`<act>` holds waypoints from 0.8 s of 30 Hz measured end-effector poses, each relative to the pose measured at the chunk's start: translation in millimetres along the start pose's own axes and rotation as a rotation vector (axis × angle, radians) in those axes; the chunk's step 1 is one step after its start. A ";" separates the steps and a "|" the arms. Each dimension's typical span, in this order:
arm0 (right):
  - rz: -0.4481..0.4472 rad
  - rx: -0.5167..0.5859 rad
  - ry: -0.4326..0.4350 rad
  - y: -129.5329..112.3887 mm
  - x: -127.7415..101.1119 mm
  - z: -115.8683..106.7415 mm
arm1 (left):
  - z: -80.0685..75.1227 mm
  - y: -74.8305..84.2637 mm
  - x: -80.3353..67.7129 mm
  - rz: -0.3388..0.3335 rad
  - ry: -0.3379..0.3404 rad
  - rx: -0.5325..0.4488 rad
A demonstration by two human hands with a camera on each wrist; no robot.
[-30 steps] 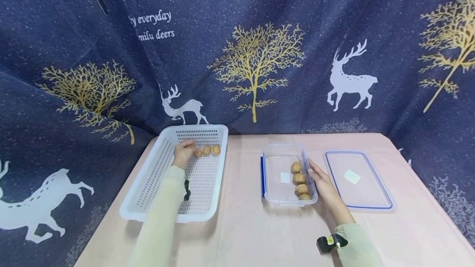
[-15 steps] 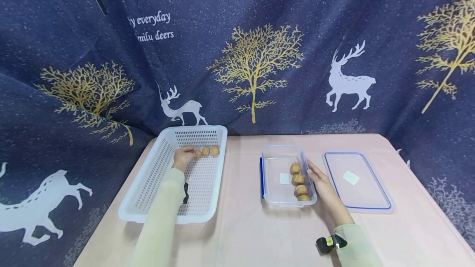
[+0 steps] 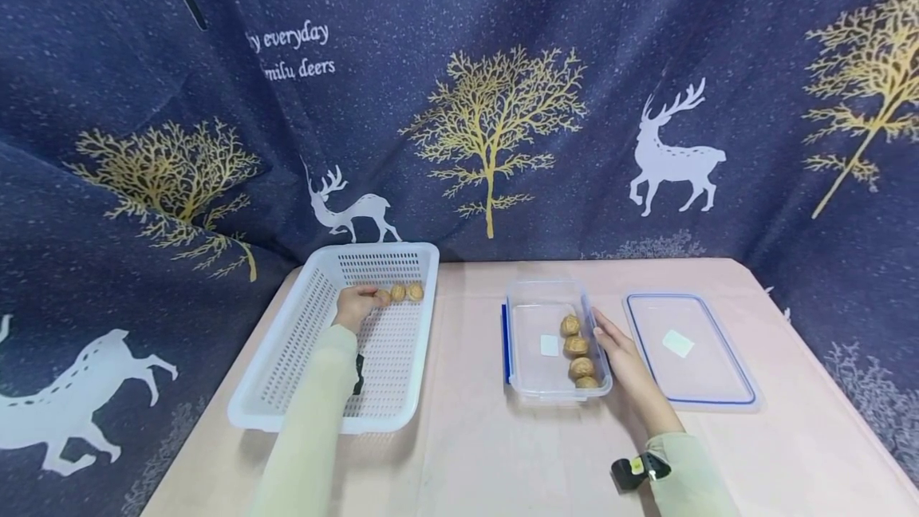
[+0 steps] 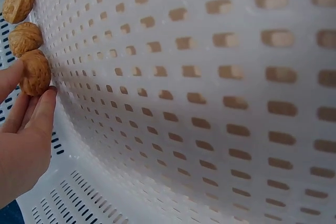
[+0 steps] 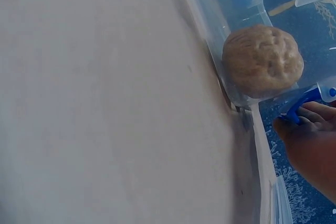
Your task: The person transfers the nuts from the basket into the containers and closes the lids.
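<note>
Lettering reading "milu deers" is showing on the curtain (image 3: 459,102) while the left hand (image 3: 354,305) is pinching a walnut (image 4: 35,72) inside the white basket (image 3: 287,357), and the right hand (image 3: 623,361) is resting flat-fingered against the clear box (image 3: 518,325) holding four walnuts (image 3: 577,351).

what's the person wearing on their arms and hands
Both arms are in pale cream long sleeves that end at the wrists. The left hand and right hand are bare, with no gloves or rings visible. A small black device is strapped at each wrist; the right one shows a yellow-green mark.
</note>
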State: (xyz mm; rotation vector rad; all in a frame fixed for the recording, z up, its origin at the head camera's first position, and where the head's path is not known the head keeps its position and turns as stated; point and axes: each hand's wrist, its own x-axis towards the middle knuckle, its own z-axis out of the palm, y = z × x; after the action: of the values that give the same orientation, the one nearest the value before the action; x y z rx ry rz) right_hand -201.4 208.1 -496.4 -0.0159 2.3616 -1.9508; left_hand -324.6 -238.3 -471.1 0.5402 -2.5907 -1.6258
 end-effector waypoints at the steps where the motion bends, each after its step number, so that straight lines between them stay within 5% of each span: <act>1: 0.000 -0.004 0.001 0.4 0.4 0.1 | 0.0 -0.1 0.3 0.002 0.007 0.001; 13: 0.018 -0.001 -0.007 -3.0 -2.4 -0.2 | -2.6 -1.1 3.3 0.028 0.045 0.006; 24: 0.025 0.033 -0.007 -2.8 -0.7 0.1 | -7.2 6.7 -1.6 0.039 0.012 -0.092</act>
State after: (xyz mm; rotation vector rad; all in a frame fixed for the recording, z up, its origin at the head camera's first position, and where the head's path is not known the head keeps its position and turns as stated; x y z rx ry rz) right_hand -200.8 207.5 -493.7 0.0094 2.3140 -1.9745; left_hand -323.5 -241.4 -461.7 0.4896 -2.4868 -1.7144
